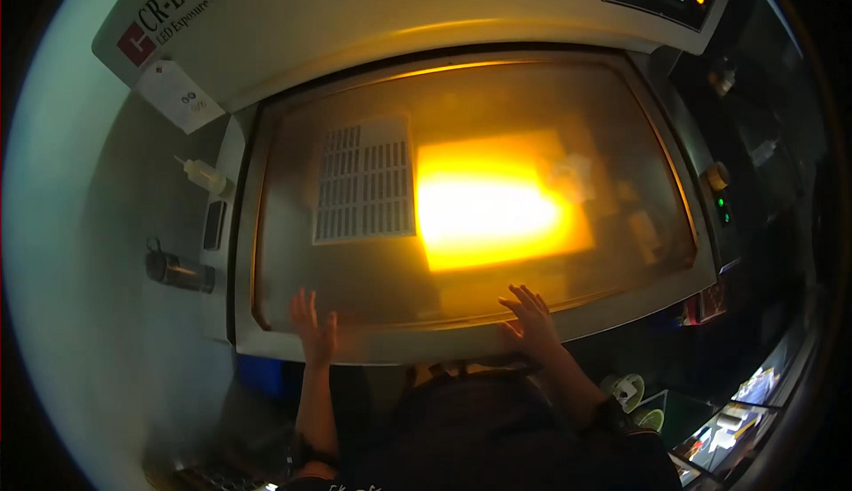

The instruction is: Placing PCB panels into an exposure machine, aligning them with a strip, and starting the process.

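- Sheet [366, 180], pale, rectangular, with rows of dark bars, lies left of the bright yellow glowing rectangle [488, 207]; lying flat, it's presumably supported evenly by the wide grey-framed machine bed [426, 345].
- My left hand [314, 331] is open, fingers spread, grasping nothing, at the front rim; I can't tell whether it touches.
- My right hand [532, 320] is open too, loosely bent and empty, set well apart, probably for balanced reach.

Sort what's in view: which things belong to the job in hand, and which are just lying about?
Seemingly in the job:
left hand and right hand, open
machine's front rim
sheet with dark bars
glowing yellow rectangle

Seemingly just lying about:
nozzle bottle
flat dark rectangle
dark bottle with loop
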Motion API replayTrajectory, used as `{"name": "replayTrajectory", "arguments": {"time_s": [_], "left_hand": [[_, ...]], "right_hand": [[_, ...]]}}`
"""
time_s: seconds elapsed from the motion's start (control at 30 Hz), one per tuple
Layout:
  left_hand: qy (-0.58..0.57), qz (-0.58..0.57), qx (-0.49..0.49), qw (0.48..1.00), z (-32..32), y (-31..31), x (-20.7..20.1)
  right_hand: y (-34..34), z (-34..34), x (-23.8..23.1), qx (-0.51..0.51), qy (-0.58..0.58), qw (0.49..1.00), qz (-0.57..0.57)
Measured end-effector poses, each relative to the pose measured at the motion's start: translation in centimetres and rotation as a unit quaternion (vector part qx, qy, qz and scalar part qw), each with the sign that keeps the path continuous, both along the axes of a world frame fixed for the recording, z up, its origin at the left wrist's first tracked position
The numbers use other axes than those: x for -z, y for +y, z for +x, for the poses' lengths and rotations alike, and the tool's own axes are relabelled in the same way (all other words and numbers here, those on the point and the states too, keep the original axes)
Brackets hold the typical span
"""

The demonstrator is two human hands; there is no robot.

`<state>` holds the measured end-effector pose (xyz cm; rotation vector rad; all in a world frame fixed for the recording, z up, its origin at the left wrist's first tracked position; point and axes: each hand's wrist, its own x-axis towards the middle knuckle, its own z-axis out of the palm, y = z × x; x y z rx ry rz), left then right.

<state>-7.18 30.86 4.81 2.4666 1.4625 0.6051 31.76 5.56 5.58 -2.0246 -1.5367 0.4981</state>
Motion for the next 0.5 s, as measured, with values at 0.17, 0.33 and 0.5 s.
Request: {"name": "replayTrajectory", "arguments": {"time_s": [0.17, 0.33, 0.5], "left_hand": [[0.125, -0.003, 0.088, 0.988, 4.0, 10.8, 2.7], [0.109, 0.018, 0.123, 0.986, 6.3, 15.0, 5.3], [0.178, -0.019, 0.081, 0.981, 7.3, 14.2, 4.5]], "right_hand": [[-0.6, -3.2, -0.2, 0.024, -0.063, 0.997, -0.044], [-2.9, -5.2, -1.1, 0.156, -0.048, 0.972, -0.167], [-3.4, -7.0, 0.6, 0.218, -0.136, 0.946, -0.198]]}}
